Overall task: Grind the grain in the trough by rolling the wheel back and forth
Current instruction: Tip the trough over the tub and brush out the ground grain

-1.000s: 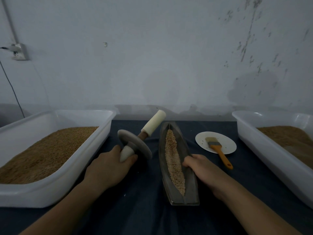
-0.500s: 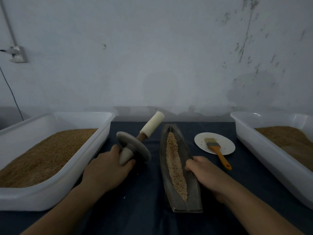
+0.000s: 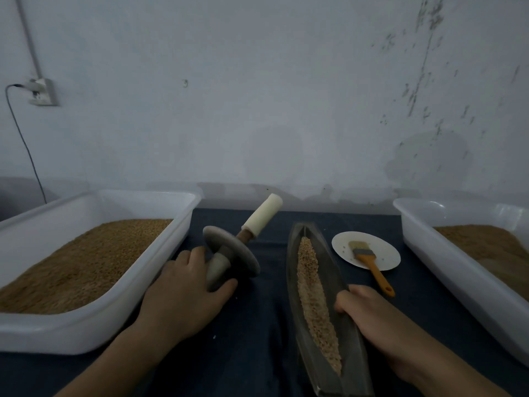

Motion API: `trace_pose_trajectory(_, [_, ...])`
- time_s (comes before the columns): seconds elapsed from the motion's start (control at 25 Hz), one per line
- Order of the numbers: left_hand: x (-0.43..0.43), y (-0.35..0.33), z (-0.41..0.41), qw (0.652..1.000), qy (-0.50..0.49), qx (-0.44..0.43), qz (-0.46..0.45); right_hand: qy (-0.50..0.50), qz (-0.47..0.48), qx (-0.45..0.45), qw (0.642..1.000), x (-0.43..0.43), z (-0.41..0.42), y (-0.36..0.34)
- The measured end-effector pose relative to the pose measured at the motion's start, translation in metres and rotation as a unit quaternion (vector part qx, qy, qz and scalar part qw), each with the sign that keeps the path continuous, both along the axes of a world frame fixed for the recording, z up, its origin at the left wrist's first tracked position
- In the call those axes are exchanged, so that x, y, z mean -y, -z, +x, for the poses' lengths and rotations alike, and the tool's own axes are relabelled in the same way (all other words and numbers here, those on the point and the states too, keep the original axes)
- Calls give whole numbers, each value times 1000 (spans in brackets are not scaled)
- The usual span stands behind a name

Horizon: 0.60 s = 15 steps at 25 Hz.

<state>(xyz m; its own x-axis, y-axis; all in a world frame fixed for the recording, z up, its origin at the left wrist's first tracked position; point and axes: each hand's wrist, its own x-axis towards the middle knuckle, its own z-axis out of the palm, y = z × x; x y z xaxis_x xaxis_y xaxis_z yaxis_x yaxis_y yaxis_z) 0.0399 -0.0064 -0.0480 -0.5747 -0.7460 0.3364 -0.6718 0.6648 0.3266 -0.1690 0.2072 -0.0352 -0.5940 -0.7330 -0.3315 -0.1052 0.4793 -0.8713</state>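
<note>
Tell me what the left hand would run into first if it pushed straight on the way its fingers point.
The left hand grips the near handle of the wheel; straight on, its fingers would probably press into the wheel's flat grey side first, just beyond them.

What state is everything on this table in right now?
Dark boat-shaped trough: holds a strip of grain; right hand grips its rim.
Grey disc wheel with white-wrapped handles: tilted, outside the trough, lower handle gripped by left hand.
Left white plastic tub: part-filled with brown grain.
Right white plastic tub: also part-filled.
Orange-handled brush: lying on the white round plate.
</note>
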Motion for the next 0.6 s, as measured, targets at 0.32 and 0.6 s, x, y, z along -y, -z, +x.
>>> trace_pose_trajectory(0.32, [-118, -7, -27, 823, 92, -290, 480, 57, -8, 30, 998, -22, 0, -21])
trace_pose_trajectory(0.6, [-127, -18, -82, 535, 213, -369, 729, 9, -36, 7, 999, -36, 7, -42])
